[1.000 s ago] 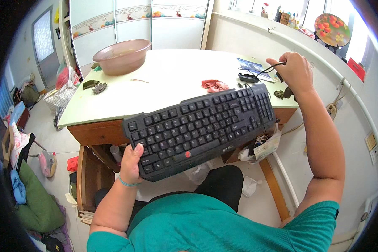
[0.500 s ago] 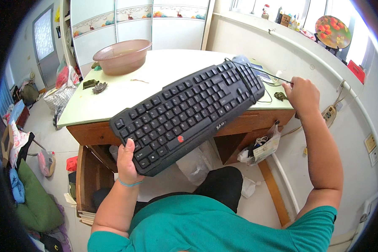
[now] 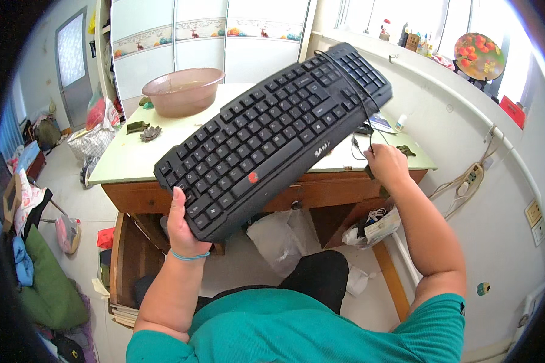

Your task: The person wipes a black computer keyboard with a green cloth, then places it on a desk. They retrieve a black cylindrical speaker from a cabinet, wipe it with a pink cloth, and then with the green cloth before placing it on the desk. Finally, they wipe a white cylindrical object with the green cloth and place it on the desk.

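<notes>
A black computer keyboard (image 3: 266,139) is held up in the air above the near edge of the table, tilted with its right end higher. My left hand (image 3: 186,227) grips its lower left corner, thumb on top and fingers hidden underneath. Around the number-pad end runs the keyboard's black cable (image 3: 358,91). Just below that end, my right hand (image 3: 386,164) is closed on the cable, whose plug end hangs by the fingers. A red round sticker (image 3: 253,177) marks the keyboard's front edge.
On the pale green tabletop (image 3: 121,158) stand a brown plastic basin (image 3: 184,100), a dark flower-shaped ornament (image 3: 151,134) and a small white bottle (image 3: 401,123). An open drawer (image 3: 130,254) juts out at lower left. A plastic bag of things (image 3: 372,230) hangs at the right.
My right hand has moved left and down, bringing the cable in under the keyboard's right end. The keyboard's right end has risen and tilted more steeply.
</notes>
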{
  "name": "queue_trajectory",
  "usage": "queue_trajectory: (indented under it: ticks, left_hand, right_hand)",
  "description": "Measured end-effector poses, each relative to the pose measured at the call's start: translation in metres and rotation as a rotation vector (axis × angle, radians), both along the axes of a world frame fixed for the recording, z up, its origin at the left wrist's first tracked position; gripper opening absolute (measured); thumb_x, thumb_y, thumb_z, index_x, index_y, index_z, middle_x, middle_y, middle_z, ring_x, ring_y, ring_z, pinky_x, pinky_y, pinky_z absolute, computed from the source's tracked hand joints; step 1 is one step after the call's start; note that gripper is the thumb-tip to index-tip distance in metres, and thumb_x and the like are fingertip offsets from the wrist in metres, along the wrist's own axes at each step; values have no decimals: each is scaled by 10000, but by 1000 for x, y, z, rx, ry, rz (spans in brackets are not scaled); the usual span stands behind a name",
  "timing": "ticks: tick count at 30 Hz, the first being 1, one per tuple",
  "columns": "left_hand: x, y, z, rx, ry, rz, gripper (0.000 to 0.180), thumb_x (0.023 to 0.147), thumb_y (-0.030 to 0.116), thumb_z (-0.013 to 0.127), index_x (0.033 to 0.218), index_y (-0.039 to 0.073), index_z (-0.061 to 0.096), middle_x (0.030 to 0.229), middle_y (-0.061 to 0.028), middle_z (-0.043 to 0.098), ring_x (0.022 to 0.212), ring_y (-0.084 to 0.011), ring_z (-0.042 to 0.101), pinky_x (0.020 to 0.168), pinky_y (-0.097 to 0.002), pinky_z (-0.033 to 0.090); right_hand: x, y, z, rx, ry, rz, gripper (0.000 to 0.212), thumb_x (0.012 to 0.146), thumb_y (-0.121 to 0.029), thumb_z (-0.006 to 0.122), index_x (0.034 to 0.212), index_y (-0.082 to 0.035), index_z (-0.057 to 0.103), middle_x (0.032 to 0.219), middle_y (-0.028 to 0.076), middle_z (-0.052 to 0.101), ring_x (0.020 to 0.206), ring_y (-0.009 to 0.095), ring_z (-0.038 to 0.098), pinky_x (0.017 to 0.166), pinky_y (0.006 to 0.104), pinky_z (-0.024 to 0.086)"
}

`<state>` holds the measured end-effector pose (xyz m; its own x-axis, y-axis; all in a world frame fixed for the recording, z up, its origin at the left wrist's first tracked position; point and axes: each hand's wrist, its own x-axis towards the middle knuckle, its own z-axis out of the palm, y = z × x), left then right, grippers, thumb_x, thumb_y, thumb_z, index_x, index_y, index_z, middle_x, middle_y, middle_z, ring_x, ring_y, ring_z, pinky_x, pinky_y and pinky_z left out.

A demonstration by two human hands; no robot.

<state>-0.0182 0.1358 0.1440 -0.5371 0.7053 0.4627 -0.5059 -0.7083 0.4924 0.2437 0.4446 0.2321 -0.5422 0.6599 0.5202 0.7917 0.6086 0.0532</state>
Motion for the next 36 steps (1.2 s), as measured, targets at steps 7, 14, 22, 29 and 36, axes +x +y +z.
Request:
queue_trajectory:
  ticks: [7,14,22,29,36]
  left_hand:
    - [-27,-6,-17,-77,-93,-221,613,1003,436,455,1438,7,409,1404,-222,511,1246,-358,551,1047,-512,454]
    - [-77,-34,-27,-301,165,-330,733,862,436,675,1371,-43,454,1325,-220,568,1171,-310,608,993,-469,500]
    - [-69,-16,-24,-516,343,-237,502,933,337,644,1193,-88,583,1081,-154,688,951,-219,695,836,-341,572]
    - [-33,-11,-29,-517,197,-205,427,990,277,567,1208,-90,567,1107,-164,678,962,-226,694,843,-356,577]
    - [-10,-38,-30,-439,197,-75,469,971,314,577,1244,-65,546,1177,-172,649,1038,-238,666,883,-372,557]
  right_hand:
    - [1,75,4,-454,94,270,252,918,-280,639,957,-42,715,864,147,702,811,291,644,769,400,509]
    - [10,75,45,-475,114,225,324,930,-282,663,841,27,695,745,132,674,679,204,593,685,357,481]
    - [11,70,81,-49,98,25,280,896,-316,668,867,-41,713,818,196,682,763,363,656,724,429,507]
    - [27,-12,125,-18,146,-70,363,902,-383,638,841,-29,691,749,206,649,763,412,619,696,464,484]
    - [76,-117,127,329,23,-205,330,919,-378,619,779,-81,655,674,153,625,673,384,605,619,466,455]
